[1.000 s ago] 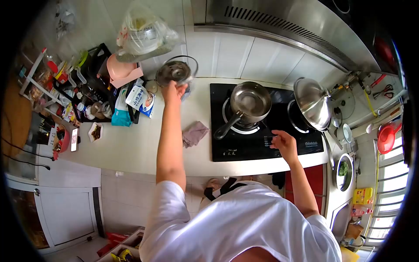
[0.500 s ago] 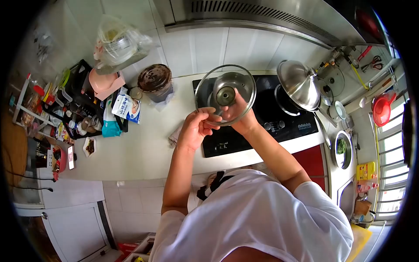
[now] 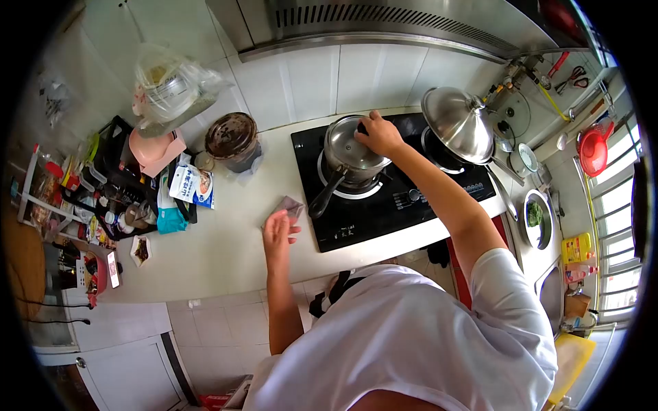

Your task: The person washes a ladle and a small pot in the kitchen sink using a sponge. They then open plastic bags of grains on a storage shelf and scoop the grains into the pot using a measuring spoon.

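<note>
A glass lid (image 3: pixel 351 145) with a metal rim lies over a small steel saucepan (image 3: pixel 356 175) on the left burner. My right hand (image 3: pixel 379 135) has its fingers closed round the dark knob of the lid, mostly hiding it. The saucepan's black handle (image 3: pixel 327 192) points toward the front left. Over the counter, left of the cooktop, my left hand (image 3: pixel 277 233) is loosely open, fingers a little curled and apart. Just beyond its fingertips lies a crumpled brownish cloth (image 3: pixel 291 206); whether they touch it I cannot tell.
A wok with a domed steel lid (image 3: pixel 454 123) occupies the right burner of the black cooktop (image 3: pixel 404 205). Behind the counter's left part stand a brown-lidded tub (image 3: pixel 232 140) and a crate of seasonings (image 3: pixel 127 192). A bowl of greens (image 3: pixel 538 219) sits at right.
The glass lid, held up in both hands before, now lies on the saucepan under my right hand. My left hand has let go of it and moved left and down toward the cloth.
</note>
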`<state>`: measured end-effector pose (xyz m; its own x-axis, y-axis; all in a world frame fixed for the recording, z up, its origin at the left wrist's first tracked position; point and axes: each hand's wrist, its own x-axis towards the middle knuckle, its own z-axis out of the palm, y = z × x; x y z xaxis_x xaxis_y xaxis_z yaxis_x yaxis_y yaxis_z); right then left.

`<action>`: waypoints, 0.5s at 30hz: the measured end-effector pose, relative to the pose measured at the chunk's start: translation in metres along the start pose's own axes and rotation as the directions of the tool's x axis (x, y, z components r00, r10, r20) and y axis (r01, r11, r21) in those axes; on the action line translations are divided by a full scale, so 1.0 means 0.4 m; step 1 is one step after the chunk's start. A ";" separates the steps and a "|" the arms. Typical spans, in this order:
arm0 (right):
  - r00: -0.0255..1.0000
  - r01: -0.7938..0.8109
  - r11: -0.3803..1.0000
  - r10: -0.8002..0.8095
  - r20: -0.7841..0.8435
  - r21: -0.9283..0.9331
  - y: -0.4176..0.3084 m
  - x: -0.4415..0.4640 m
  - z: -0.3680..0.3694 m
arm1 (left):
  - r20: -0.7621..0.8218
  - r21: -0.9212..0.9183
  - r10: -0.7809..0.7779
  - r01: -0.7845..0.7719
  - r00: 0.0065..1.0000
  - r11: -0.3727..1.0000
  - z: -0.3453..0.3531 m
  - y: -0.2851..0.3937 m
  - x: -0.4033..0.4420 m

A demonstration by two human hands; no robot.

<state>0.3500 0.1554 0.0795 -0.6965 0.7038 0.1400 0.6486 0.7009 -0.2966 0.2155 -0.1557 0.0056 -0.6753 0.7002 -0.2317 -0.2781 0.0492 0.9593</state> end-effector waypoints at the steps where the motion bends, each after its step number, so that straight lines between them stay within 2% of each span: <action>1: 1.000 0.028 0.998 -0.028 -0.003 -0.056 -0.003 0.003 0.006 | 0.051 0.050 -0.012 0.010 0.999 0.999 0.010 0.003 -0.009; 2: 0.999 0.054 0.992 -0.054 -0.002 -0.111 -0.004 0.002 0.014 | 0.065 0.079 -0.035 0.030 0.997 0.996 0.017 0.003 -0.016; 8: 0.999 0.032 0.994 -0.033 -0.013 -0.108 -0.008 0.014 0.037 | 0.111 0.115 -0.051 0.038 0.993 0.993 0.042 -0.007 -0.023; 11: 0.999 -0.003 0.996 0.000 -0.045 -0.089 -0.012 0.006 0.049 | 0.126 0.135 -0.036 0.018 0.991 0.991 0.054 0.001 -0.015; 12: 0.998 -0.067 0.994 0.066 -0.015 -0.090 -0.033 -0.001 0.034 | 0.150 0.147 -0.037 0.015 0.988 0.989 0.056 0.001 -0.008; 15: 0.997 -0.073 0.995 0.072 -0.009 -0.070 -0.036 -0.012 0.023 | 0.140 0.139 -0.083 0.063 0.987 0.988 0.064 0.005 0.000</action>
<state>0.3412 0.1408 0.0743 -0.6447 0.7538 0.1271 0.7177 0.6541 -0.2388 0.2323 -0.1373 0.0118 -0.5473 0.7867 -0.2856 -0.2226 0.1920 0.9558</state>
